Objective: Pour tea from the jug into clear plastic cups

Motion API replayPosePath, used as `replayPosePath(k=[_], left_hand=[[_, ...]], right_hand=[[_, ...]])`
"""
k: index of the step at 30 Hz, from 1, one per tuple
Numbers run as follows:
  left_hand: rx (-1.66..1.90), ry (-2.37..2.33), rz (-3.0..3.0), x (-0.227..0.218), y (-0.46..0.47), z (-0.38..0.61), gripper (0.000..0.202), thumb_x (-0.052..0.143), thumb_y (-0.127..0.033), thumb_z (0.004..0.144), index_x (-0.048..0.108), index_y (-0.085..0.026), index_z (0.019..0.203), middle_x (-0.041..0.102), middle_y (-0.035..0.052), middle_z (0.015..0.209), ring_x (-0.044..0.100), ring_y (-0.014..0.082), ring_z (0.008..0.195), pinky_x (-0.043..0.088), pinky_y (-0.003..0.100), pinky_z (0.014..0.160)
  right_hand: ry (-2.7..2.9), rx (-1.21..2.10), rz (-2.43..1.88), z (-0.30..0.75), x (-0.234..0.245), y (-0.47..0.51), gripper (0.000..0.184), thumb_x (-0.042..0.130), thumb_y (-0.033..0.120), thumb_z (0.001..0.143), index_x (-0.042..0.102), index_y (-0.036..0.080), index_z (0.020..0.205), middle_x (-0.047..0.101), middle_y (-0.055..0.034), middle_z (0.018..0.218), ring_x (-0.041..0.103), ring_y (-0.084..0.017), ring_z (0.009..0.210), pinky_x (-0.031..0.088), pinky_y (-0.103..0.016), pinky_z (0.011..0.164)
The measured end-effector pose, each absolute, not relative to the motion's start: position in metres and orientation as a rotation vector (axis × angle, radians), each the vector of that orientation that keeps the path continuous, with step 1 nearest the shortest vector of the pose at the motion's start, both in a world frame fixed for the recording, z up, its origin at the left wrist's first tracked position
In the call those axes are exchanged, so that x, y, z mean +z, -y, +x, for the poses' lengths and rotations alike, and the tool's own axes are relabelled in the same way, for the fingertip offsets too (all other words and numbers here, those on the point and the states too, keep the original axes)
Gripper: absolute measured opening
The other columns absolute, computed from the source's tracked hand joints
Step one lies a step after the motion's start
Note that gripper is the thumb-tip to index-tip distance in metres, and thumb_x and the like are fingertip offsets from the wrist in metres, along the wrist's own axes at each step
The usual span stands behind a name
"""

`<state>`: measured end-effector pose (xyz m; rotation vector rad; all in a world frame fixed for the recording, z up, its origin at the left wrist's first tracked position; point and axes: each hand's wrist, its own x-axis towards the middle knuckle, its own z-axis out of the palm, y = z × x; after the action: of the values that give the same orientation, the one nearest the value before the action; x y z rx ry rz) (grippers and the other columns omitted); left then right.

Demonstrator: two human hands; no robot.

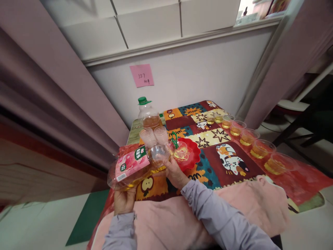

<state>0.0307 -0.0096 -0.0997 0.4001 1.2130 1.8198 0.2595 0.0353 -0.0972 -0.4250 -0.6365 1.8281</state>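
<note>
My left hand [124, 200] grips the base of a clear plastic bottle [132, 166] with a pink label, tipped on its side over the table's near left part. A little amber liquid lies in its lower side. My right hand [173, 171] is closed round the bottle's neck end, next to a red plate [191, 156] with a small clear cup on it. Two empty clear cups [154, 135] stand just behind the bottle's neck. A second bottle [148, 114] with a green cap stands upright further back.
A row of several clear cups [247, 136] with amber liquid runs along the table's right edge. The table wears a colourful cartoon cloth [229, 156]. A pink cloth [249, 205] lies over its near edge. A wall with a pink note [142, 75] stands behind; chair legs at right.
</note>
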Motion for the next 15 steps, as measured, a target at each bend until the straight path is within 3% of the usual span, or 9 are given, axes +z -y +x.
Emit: replayPosePath(k=[8,15], left_hand=[[1.849,-1.161,0.44,-0.0959,0.0079,0.0344,0.061,0.088,-0.052,0.094,0.074,-0.029,0.149,0.062,0.0108,0.172,0.043,0.0388,0.169,0.038,0.056,0.134],[1.848,-1.15,0.382,-0.1002,0.0083,0.0301,0.049,0.08,-0.046,0.101,0.076,-0.03,0.146,0.054,0.0067,0.179,0.041,0.0361,0.17,0.04,0.054,0.133]], right_hand=[[0.638,1.849,-0.406,0.2599,-0.0979,-0.0368,0.091,0.094,0.062,0.086,0.047,0.036,0.159,0.065,-0.0083,0.161,0.078,-0.031,0.126,0.077,-0.047,0.082],[0.621,1.84,-0.406,0.2607,-0.0967,-0.0367,0.089,0.094,0.058,0.088,0.048,0.037,0.161,0.067,-0.0077,0.161,0.078,-0.031,0.126,0.077,-0.047,0.082]])
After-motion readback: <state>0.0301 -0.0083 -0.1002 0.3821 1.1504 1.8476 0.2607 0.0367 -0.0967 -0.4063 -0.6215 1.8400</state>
